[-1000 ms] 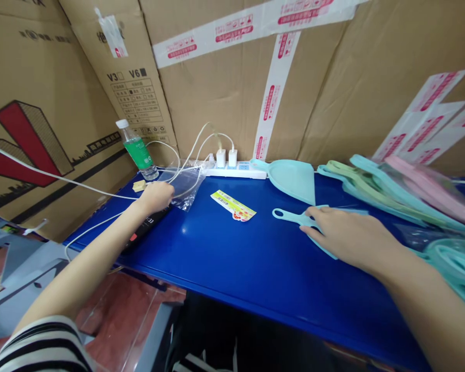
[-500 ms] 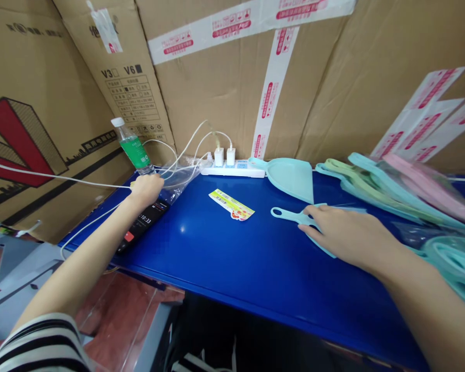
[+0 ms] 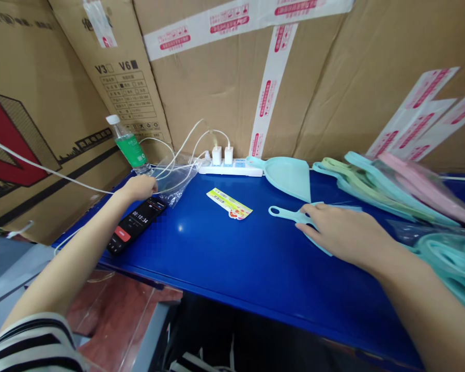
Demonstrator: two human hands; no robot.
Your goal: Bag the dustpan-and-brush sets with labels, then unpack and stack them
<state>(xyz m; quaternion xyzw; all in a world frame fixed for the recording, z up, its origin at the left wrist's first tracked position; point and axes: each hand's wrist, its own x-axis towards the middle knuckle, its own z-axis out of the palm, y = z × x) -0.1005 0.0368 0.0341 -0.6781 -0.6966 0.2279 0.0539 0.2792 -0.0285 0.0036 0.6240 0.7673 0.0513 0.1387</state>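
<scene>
My left hand [image 3: 139,187] is closed above the top end of a black phone [image 3: 137,225], beside a clear plastic bag [image 3: 175,182]; whatever it may hold is too small to make out. The fingers of my right hand [image 3: 325,222] are closed on a light-blue brush [image 3: 287,213], whose looped handle end points left. Part of the brush is hidden beneath that hand. Behind it lies a light-blue dustpan [image 3: 289,176]. A yellow and white label [image 3: 229,203] rests on the blue table [image 3: 217,248] between my hands.
A green-labelled bottle [image 3: 129,147] stands at the back left. White cables run to a power strip [image 3: 232,168] against the cardboard [image 3: 217,93]. Several blue, green and pink dustpans [image 3: 375,188] lie at the right, with more light-blue pieces [image 3: 449,258] nearer me.
My left hand has shifted slightly left and uncovered more of the phone, whose timer has advanced. The right hand stays on the brush. The whole view has shifted slightly.
</scene>
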